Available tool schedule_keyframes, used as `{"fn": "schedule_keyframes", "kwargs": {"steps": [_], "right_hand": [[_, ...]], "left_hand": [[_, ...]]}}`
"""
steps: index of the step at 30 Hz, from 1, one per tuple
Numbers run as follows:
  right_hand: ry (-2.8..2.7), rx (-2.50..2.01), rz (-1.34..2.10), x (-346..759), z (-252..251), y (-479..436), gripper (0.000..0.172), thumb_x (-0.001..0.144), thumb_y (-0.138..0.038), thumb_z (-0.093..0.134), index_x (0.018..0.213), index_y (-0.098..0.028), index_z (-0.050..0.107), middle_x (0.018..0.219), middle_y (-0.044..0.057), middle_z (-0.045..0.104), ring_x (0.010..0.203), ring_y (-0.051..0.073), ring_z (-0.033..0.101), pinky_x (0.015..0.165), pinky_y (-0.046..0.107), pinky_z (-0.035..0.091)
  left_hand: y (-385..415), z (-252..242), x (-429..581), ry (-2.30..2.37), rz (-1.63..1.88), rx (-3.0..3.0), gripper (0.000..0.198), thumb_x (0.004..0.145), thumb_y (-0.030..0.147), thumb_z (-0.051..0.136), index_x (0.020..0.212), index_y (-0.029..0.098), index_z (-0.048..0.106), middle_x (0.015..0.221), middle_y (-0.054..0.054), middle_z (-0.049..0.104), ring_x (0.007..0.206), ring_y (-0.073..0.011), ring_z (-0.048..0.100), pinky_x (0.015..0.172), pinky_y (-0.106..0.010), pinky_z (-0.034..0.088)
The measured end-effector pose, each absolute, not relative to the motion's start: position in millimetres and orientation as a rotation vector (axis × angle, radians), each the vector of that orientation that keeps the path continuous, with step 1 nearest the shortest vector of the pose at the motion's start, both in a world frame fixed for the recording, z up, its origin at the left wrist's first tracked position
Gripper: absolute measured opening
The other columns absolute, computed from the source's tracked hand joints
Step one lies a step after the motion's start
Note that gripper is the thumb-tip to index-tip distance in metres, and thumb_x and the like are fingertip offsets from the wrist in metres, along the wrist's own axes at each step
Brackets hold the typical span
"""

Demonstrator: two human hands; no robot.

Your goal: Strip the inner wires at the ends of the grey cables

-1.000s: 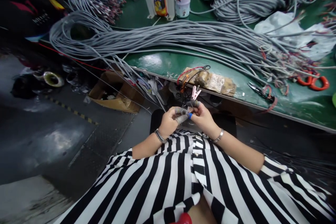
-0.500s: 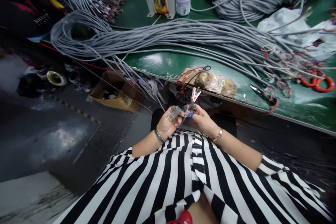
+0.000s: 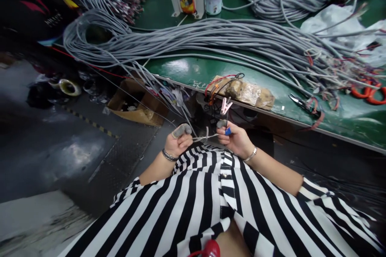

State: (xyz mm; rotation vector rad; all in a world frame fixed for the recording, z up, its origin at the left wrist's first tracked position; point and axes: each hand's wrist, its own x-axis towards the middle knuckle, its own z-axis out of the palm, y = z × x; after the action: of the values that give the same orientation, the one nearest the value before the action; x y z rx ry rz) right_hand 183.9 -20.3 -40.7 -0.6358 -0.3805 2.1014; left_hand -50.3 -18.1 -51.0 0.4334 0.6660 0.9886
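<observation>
Between my two hands a thin pale wire or strand is stretched, with a short end standing up at its middle. My left hand is closed on its left end, grey covers on the thumb and finger. Closed on the other end is my right hand, which has a grey fingertip cover and a blue band. A pink clothespin-like clip sits just above the right hand, near the bench edge. A grey cable runs down from the bench toward my left hand. The fingers hide the wire's ends.
A long bundle of grey cables lies across the green bench. Cutters and orange-handled scissors lie at the right. A taped cardboard piece is at the edge. A cardboard box stands on the floor at left.
My hands were close together and have moved apart, the left one going left. The pale strand now stretches between them. The view has shifted slightly.
</observation>
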Motion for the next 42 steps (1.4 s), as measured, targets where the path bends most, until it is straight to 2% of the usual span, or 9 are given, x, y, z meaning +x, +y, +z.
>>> {"fn": "schedule_keyframes", "kwargs": {"steps": [3,6,9,13,18,23,28,34,42], "right_hand": [[-0.385,-0.62,2.073,184.5,-38.3,-21.3,0.018,0.056,-0.006,0.047,0.071,-0.016,0.048,0.058,-0.005,0.03,0.045,0.004,0.02,0.04,0.015,0.012],[-0.399,-0.597,2.097,183.6,-35.5,-23.1,0.017,0.056,-0.006,0.047,0.07,-0.016,0.047,0.059,-0.004,0.03,0.045,0.004,0.021,0.04,0.015,0.013],[-0.414,-0.566,2.123,181.2,-32.3,-25.8,0.015,0.057,-0.008,0.048,0.069,-0.016,0.046,0.059,-0.004,0.031,0.046,0.004,0.021,0.04,0.015,0.013],[-0.462,-0.568,2.082,183.1,-24.5,-28.8,0.016,0.058,-0.009,0.049,0.072,-0.017,0.048,0.059,-0.005,0.031,0.046,0.004,0.02,0.041,0.015,0.014],[-0.619,-0.672,1.891,204.2,-24.8,-33.9,0.018,0.057,-0.01,0.05,0.073,-0.017,0.051,0.061,-0.004,0.037,0.045,0.004,0.023,0.041,0.017,0.015],[-1.074,-0.958,1.585,232.2,-45.4,-45.6,0.01,0.065,-0.013,0.054,0.074,-0.017,0.056,0.06,-0.004,0.043,0.048,0.006,0.031,0.043,0.02,0.023],[-1.629,-0.937,1.227,227.8,-17.8,-56.1,0.017,0.078,-0.023,0.057,0.094,-0.018,0.063,0.082,0.003,0.06,0.072,0.014,0.054,0.064,0.027,0.045],[-1.863,-0.959,0.85,181.3,17.0,-47.8,0.034,0.084,-0.026,0.056,0.118,-0.019,0.054,0.092,0.006,0.06,0.065,0.012,0.049,0.061,0.027,0.045],[-2.112,-0.884,0.841,179.0,0.0,-31.9,0.01,0.084,-0.021,0.054,0.075,-0.019,0.058,0.077,0.004,0.054,0.067,0.014,0.049,0.062,0.026,0.04]], "left_hand": [[-20.7,-61.7,-79.5,0.756,1.127,0.487,0.027,0.087,0.032,0.051,0.071,0.014,0.062,0.036,0.01,0.017,0.029,-0.0035,0.021,0.037,-0.017,0.023],[-18.4,-69.3,-93.6,0.999,1.225,0.829,0.018,0.08,0.033,0.061,0.08,0.015,0.066,0.046,0.006,0.046,0.039,-0.0046,0.041,0.043,-0.017,0.035],[-11.9,-71.1,-77.3,1.112,0.968,1.48,0.024,0.075,0.03,0.068,0.095,0.017,0.069,0.093,-0.006,0.069,0.085,-0.0141,0.063,0.077,-0.026,0.049],[-1.1,-69.7,-27.9,0.785,0.655,1.915,0.038,0.073,0.034,0.07,0.107,0.018,0.067,0.114,-0.012,0.065,0.113,-0.0256,0.056,0.101,-0.039,0.039],[-1.5,-69.8,2.6,0.514,0.502,1.468,0.033,0.078,0.043,0.065,0.083,0.011,0.069,0.077,-0.01,0.068,0.073,-0.0187,0.066,0.07,-0.029,0.052],[-6.9,-65.7,-12.5,0.527,0.98,0.751,0.035,0.071,0.045,0.071,0.078,0.012,0.062,0.055,0.002,0.054,0.039,-0.0093,0.054,0.035,-0.017,0.04],[-15.7,-55.9,-22.3,0.614,0.974,0.781,0.035,0.068,0.042,0.075,0.079,0.011,0.064,0.059,-0.001,0.061,0.038,-0.007,0.054,0.032,-0.013,0.035],[-28.2,-52.4,-14.8,0.652,0.851,0.845,0.045,0.062,0.049,0.077,0.075,0.009,0.062,0.055,-0.001,0.063,0.033,-0.0071,0.053,0.03,-0.013,0.035],[-28.5,-50.6,-19.3,0.619,0.638,0.896,0.052,0.061,0.059,0.073,0.068,0.008,0.06,0.05,-0.004,0.062,0.031,-0.0066,0.047,0.029,-0.015,0.029]]}}
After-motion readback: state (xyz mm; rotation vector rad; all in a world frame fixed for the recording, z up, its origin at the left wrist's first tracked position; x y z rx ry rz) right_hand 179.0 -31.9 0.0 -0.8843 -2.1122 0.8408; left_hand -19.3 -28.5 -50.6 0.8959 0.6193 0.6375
